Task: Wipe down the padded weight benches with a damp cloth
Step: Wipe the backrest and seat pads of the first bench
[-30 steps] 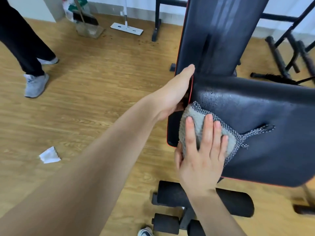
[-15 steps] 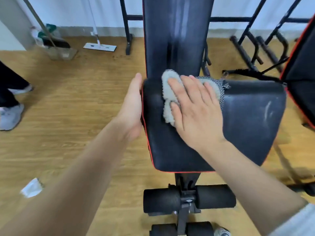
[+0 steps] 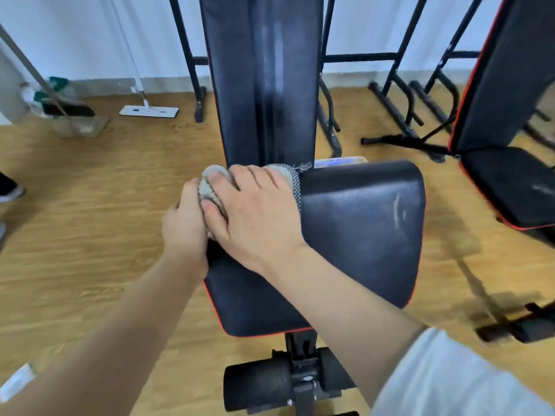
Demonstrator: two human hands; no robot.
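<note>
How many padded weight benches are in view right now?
2. One bench sits centre, under the right hand pressing the cloth; a second bench stands at the right edge, partly cut off. More may be out of frame.

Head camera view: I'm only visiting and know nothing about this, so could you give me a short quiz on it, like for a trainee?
1. True or false: the right hand presses the cloth onto the seat pad.
2. What lies on the floor by the wall? A) flat mop B) dumbbell C) ladder
3. Fill in: the left hand touches the seat pad's ____ edge.
Key: 1 true; 2 A; 3 left.
</note>
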